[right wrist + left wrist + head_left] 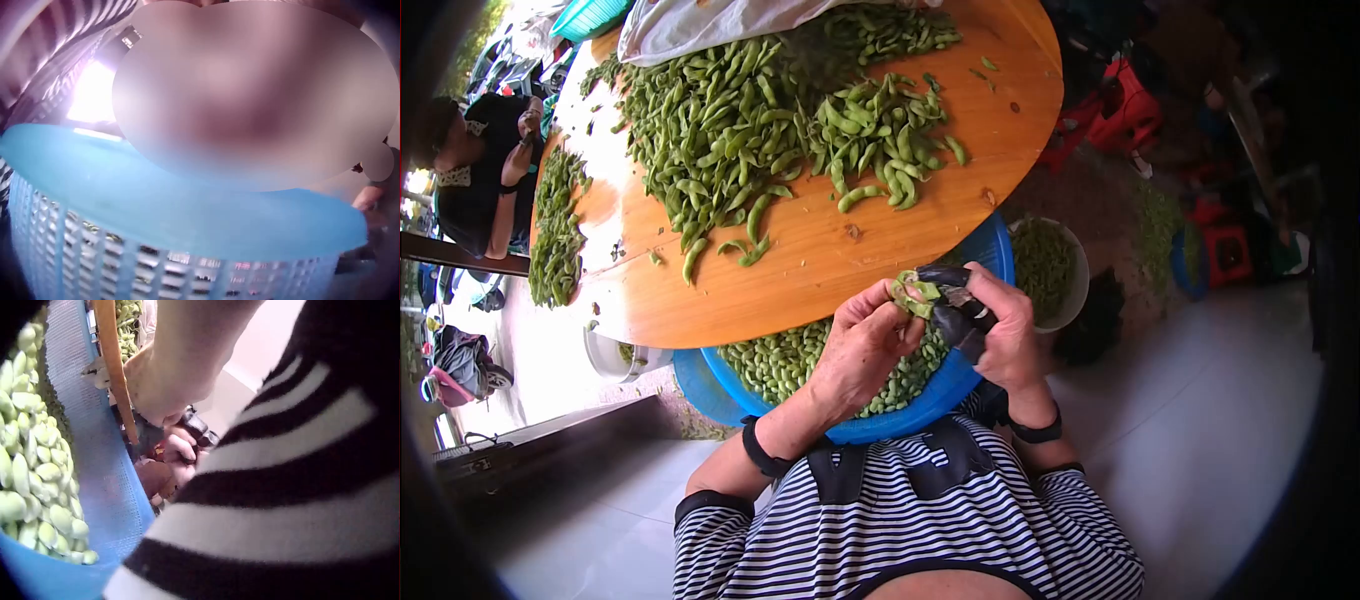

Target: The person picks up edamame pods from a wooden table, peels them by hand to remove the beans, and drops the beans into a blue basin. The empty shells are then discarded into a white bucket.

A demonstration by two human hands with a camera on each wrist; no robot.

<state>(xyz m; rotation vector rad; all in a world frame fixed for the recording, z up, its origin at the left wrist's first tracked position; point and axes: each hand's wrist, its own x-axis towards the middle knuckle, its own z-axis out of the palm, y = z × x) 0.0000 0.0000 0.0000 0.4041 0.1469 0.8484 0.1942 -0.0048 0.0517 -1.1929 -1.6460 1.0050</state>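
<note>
A split green soybean pod (914, 294) is held between both hands, just off the table's near edge. My left hand (858, 348) pinches its left side with thumb and curled fingers. From the other side my right hand (1006, 335) grips it, with dark covers (956, 332) over several fingers. Below the hands sits a blue mesh basket (870, 430) holding shelled green beans (772, 362). The left wrist view shows these beans closely, with the dark-tipped fingers partly behind a striped shirt. In the right wrist view the basket rim (187, 206) fills the middle under a blurred patch.
A wooden table (800, 290) carries a large heap of pods (715, 130) and a white cloth (700, 28). To the right, a pale bucket (1082, 285) holds green material. Another person (480, 190) sits at the far left. A white tub (608, 352) stands under the table's left side.
</note>
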